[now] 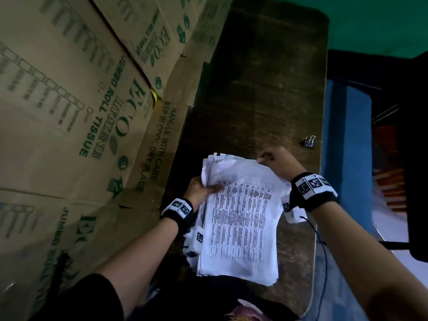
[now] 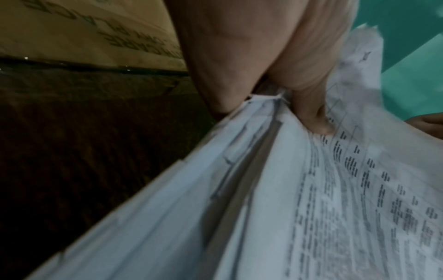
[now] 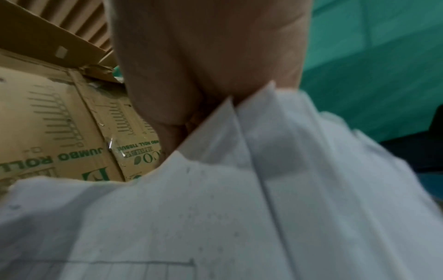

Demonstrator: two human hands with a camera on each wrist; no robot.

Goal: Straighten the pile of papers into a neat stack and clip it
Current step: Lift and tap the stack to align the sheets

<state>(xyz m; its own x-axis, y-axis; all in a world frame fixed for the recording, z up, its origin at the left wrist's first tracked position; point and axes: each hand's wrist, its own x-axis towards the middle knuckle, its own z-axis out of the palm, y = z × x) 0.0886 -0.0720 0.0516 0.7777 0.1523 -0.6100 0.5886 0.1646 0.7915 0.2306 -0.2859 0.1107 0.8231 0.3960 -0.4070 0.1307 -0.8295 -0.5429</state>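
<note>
Gripping papers [image 1: 240, 218] both sides: left hand [image 1: 201, 189] thumb atop, right hand [image 1: 278, 163] pinching far corner

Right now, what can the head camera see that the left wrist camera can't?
Only the head view shows the binder clip lying apart from the papers near the table's right edge. Only the left wrist view shows the stack's ragged side edges up close, under the left hand's thumb. Both show the papers, the left hand and the cardboard boxes.

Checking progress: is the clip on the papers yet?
No. The clip lies on the table, apart from the papers.
</note>
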